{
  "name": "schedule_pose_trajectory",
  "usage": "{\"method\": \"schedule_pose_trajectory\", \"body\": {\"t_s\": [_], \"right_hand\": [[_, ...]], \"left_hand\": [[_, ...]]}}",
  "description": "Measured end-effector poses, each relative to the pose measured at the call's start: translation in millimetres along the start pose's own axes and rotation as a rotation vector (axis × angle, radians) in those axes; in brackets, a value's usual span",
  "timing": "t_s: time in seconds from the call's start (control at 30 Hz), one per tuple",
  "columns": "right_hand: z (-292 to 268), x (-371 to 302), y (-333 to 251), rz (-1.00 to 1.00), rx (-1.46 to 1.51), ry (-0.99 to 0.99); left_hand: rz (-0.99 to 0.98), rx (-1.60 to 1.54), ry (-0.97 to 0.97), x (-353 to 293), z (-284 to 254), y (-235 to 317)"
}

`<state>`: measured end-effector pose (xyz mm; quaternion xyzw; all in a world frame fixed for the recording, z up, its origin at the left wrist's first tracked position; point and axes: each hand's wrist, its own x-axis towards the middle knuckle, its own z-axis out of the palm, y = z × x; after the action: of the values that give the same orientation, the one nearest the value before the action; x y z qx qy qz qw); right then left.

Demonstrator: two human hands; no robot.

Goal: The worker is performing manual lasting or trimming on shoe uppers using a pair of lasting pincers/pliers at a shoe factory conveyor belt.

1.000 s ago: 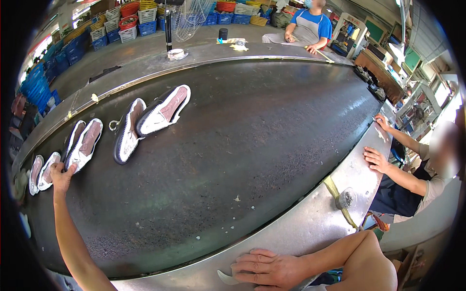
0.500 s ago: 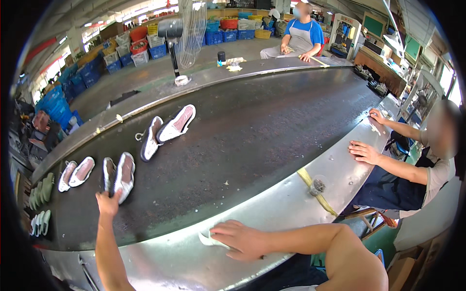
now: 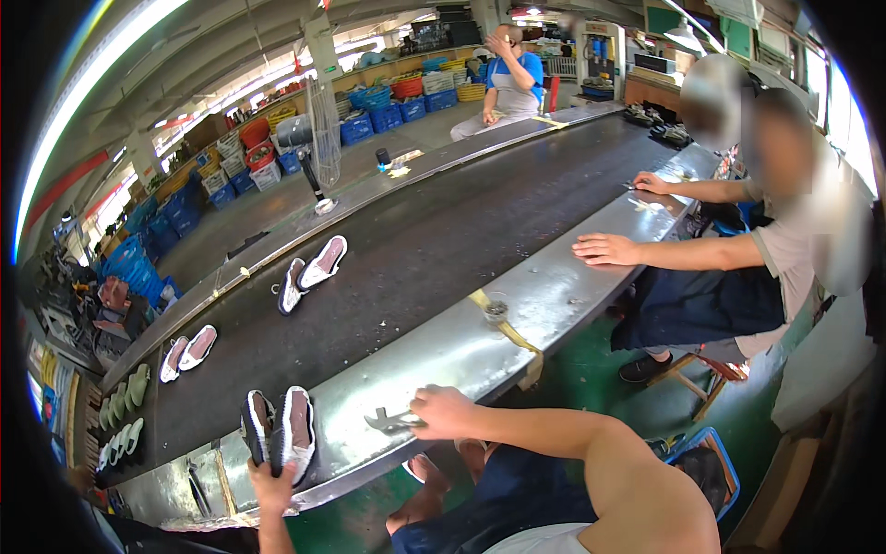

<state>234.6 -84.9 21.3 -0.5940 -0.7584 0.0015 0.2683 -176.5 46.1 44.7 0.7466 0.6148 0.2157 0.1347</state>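
Observation:
My left hand (image 3: 271, 486) grips the near ends of two shoes, a dark one (image 3: 257, 427) and a white-edged one (image 3: 296, 432) with a brownish underside showing. They lie side by side at the metal ledge, on its left stretch. Closed round a metal tool with a curved, forked head (image 3: 391, 422), my right hand (image 3: 445, 412) is above the ledge's front edge; the fingers hide the tool's handle. Another pair of shoes (image 3: 323, 262) sits on the dark belt further off, and a third pair (image 3: 197, 348) is to the left.
The dark conveyor belt (image 3: 443, 249) runs beside the metal ledge (image 3: 434, 360). A small round dish (image 3: 496, 312) stands on a yellow strip. Green shoe-shaped pieces (image 3: 137, 386) are at far left. A co-worker's hand (image 3: 604, 248) rests on the ledge at right; another person (image 3: 510, 88) sits across the belt.
My left hand has brought its two shoes from the belt toward me onto the ledge side. My right hand has lifted with the metal tool, whose forked head now shows. The view has shifted.

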Motion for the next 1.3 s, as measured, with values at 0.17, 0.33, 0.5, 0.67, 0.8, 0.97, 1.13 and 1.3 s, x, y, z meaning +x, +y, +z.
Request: {"method": "schedule_pose_trajectory", "body": {"t_s": [0.17,0.33,0.5,0.67,0.8,0.97,1.13,1.3], "right_hand": [[-15,-173,-23,0.252,0.43,-0.041],[-33,-294,-56,0.882,0.866,-0.523],[7,-342,-39,1.155,1.241,-0.402],[18,-347,-29,1.212,1.497,-0.331],[38,-366,-20,1.176,1.75,-0.312],[25,-354,-8,1.248,1.842,-0.233],[27,-355,9,1.272,2.103,-0.092],[21,-354,-4,1.188,2.241,-0.071]], "left_hand": [[0.028,0.256,0.072,-32,8,69],[-0.136,-0.144,0.138,24,19,24],[-0.163,-0.099,0.062,39,26,12],[-0.117,-0.256,0.085,-13,32,37],[-0.026,-0.539,-0.005,-134,47,50],[0.135,-0.541,-0.229,-273,91,82],[-0.045,-0.553,-0.647,-329,135,112],[0.194,-0.208,-0.716,-341,164,112]]}}
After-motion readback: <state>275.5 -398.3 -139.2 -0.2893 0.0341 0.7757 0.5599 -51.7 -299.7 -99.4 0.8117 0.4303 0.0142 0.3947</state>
